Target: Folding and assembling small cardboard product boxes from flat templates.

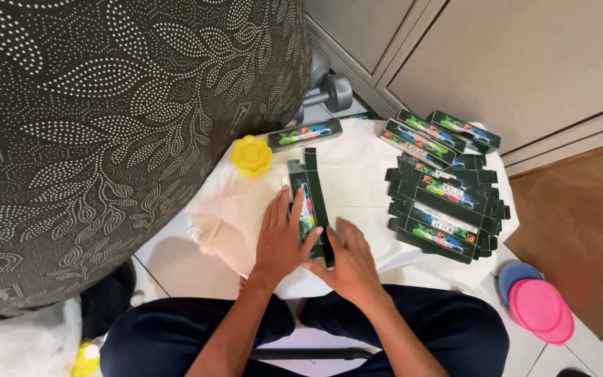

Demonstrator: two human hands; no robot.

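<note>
A long black printed carton blank [311, 187] lies partly folded on a white cloth [357, 174] spread over a low surface. My left hand [280, 237] presses flat on its left side with fingers spread. My right hand [347, 262] rests against the carton's near end, fingers together. To the right lies a stack of flat unfolded carton blanks [444, 209]. Folded black boxes sit beyond: one [305, 134] at the back middle and several [441, 131] at the back right.
A yellow flower-shaped lid [251, 155] sits at the cloth's left. A dark patterned cushion [106, 126] fills the left. A grey dumbbell [329, 91] lies by the cupboard doors [497, 63]. Pink and blue lids [535, 307] lie on the floor at right. My dark-trousered legs [420, 335] are below.
</note>
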